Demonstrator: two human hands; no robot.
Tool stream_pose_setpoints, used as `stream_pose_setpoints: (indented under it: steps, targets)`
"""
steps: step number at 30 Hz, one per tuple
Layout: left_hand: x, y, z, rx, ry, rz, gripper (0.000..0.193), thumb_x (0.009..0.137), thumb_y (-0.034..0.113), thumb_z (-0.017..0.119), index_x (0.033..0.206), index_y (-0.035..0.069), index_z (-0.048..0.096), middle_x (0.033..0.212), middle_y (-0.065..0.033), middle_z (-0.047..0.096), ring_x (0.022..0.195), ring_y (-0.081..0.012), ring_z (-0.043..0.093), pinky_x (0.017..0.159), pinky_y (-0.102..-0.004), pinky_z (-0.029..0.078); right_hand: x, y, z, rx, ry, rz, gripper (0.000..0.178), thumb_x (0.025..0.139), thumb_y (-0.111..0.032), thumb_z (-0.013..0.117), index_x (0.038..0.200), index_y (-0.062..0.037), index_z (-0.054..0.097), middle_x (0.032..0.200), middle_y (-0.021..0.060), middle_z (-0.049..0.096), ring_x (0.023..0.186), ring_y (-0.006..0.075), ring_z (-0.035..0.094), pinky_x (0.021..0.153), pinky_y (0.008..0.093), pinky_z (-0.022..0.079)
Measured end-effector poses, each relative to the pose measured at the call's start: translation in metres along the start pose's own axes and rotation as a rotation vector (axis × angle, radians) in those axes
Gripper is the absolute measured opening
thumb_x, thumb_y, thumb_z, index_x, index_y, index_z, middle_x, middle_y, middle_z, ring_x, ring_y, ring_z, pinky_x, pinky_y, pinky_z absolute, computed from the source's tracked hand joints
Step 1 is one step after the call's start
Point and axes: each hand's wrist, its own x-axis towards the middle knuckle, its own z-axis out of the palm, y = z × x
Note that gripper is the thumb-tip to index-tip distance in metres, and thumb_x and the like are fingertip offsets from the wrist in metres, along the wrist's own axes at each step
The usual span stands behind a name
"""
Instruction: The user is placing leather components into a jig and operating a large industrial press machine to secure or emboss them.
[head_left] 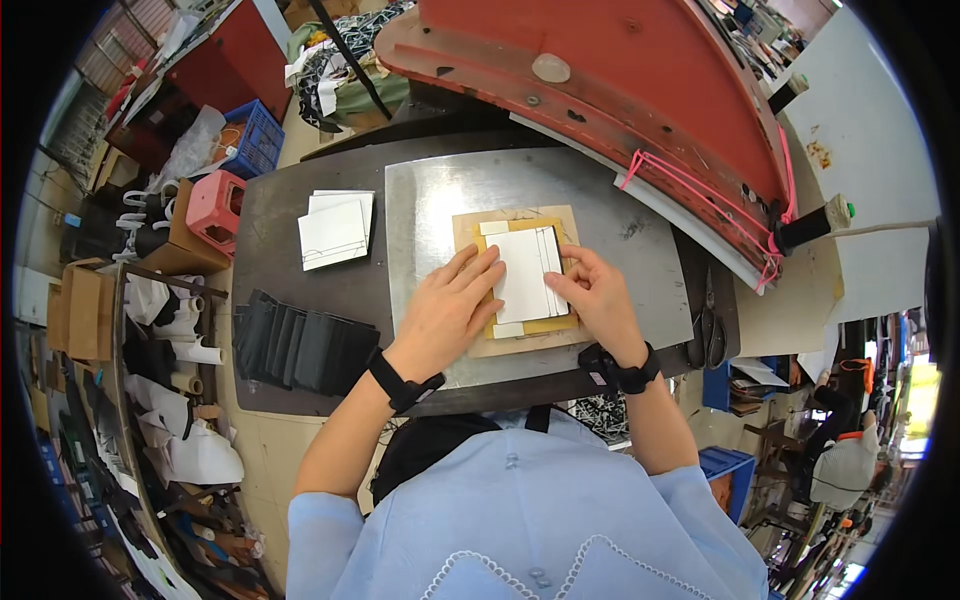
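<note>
A white rectangular panel (522, 278) with thin dark lines along its right side lies on a yellow template (543, 326), which has white strips at its edges. Beneath the template is a tan board (488, 348) on a metal plate (650, 285). My left hand (447, 303) rests on the panel's left edge, its fingers stretched out. At the opposite edge, my right hand (602, 298) grips the panel between thumb and fingers. Part of the panel's right edge is hidden by that hand.
A small stack of white panels (333, 238) and a fanned row of black pieces (300, 345) lie on the dark table's left. Scissors (708, 325) are at its right edge. A large red machine part (610, 70) with pink cord (690, 190) overhangs the far right.
</note>
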Motion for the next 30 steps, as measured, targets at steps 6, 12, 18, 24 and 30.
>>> stream_pose_setpoints:
  steps: [6, 12, 18, 24, 30]
  targets:
    - [-0.001, -0.005, 0.003, 0.077, -0.007, 0.025, 0.047, 0.092, 0.022, 0.067, 0.133, 0.003, 0.057, 0.146, -0.0109, 0.052, 0.137, -0.0324, 0.045, 0.107, -0.0416, 0.040, 0.001, 0.014, 0.003, 0.074, 0.028, 0.001, 0.037, 0.091, -0.011, 0.071, 0.122, 0.0053, 0.060, 0.075, 0.0004, 0.064, 0.067, 0.0041, 0.055, 0.060, 0.0208, 0.043]
    - [-0.003, -0.009, 0.003, 0.098, -0.023, 0.024, 0.050, 0.092, 0.026, 0.066, 0.136, 0.005, 0.055, 0.147, -0.0084, 0.052, 0.138, -0.0299, 0.044, 0.108, -0.0415, 0.038, 0.001, 0.017, 0.003, 0.008, 0.025, -0.027, 0.038, 0.092, -0.013, 0.071, 0.123, 0.0050, 0.060, 0.075, -0.0007, 0.063, 0.065, 0.0036, 0.054, 0.058, 0.0206, 0.042]
    - [-0.004, -0.007, 0.005, 0.107, -0.024, 0.009, 0.048, 0.093, 0.025, 0.065, 0.135, 0.004, 0.056, 0.146, -0.0078, 0.052, 0.137, -0.0296, 0.044, 0.109, -0.0419, 0.037, 0.004, 0.020, 0.003, 0.048, 0.017, -0.038, 0.039, 0.091, -0.014, 0.071, 0.123, 0.0044, 0.060, 0.074, -0.0019, 0.060, 0.065, 0.0030, 0.051, 0.059, 0.0205, 0.041]
    - [-0.001, -0.003, 0.003, 0.180, -0.029, 0.086, 0.051, 0.091, 0.024, 0.067, 0.136, 0.001, 0.054, 0.144, -0.0140, 0.052, 0.137, -0.0306, 0.044, 0.110, -0.0423, 0.038, 0.001, 0.017, 0.005, 0.015, 0.028, -0.056, 0.038, 0.091, -0.014, 0.071, 0.123, 0.0048, 0.059, 0.073, -0.0021, 0.059, 0.064, 0.0040, 0.051, 0.058, 0.0210, 0.041]
    - [0.002, -0.001, -0.003, 0.154, -0.064, 0.112, 0.048, 0.090, 0.024, 0.068, 0.132, 0.002, 0.056, 0.142, -0.0157, 0.052, 0.134, -0.0318, 0.047, 0.110, -0.0433, 0.039, 0.000, 0.011, 0.004, -0.081, 0.032, -0.071, 0.038, 0.091, -0.015, 0.071, 0.122, 0.0042, 0.061, 0.073, -0.0014, 0.060, 0.064, 0.0044, 0.051, 0.058, 0.0217, 0.041]
